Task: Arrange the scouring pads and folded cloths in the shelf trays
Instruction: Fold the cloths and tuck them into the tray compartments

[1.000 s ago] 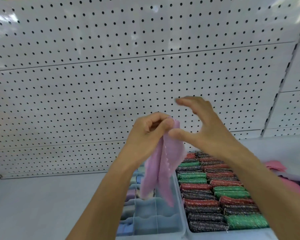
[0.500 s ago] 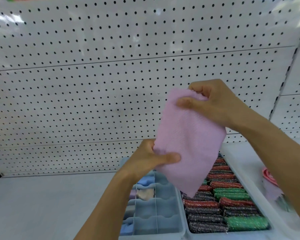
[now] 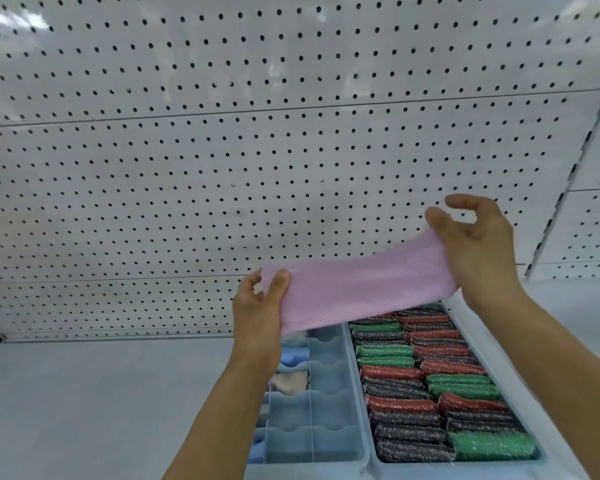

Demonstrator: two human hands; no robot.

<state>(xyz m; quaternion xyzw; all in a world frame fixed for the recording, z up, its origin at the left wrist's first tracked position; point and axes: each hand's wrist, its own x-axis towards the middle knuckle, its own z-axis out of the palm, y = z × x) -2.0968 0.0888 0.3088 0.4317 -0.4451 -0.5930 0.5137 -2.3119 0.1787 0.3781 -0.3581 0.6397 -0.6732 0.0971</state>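
A white pegboard wall [image 3: 222,161] backs a pale grey shelf [image 3: 84,403], and two light plastic trays sit side by side toward the shelf's right end. The larger right tray [image 3: 471,327] looks finished to me: it is packed in two tight rows with scouring pads [image 3: 430,386] in glittery red, green and dark grey, with no gap that I can spot. The divided tray [image 3: 355,382] to its left is the unfinished part; most compartments I can see stand bare, with a cream cloth [image 3: 290,382] in one cell and bluish cloths [image 3: 291,358] along its left side, partly hidden by the forearm. Above both trays, a pink cloth [image 3: 361,289] is stretched as a band in the air. The left hand [image 3: 258,306] pinches its lower left end with thumb over fingers; the right hand [image 3: 478,247] supports the upper right end, thumb and forefinger apart and curved. I judge it still needs folding and slotting in.
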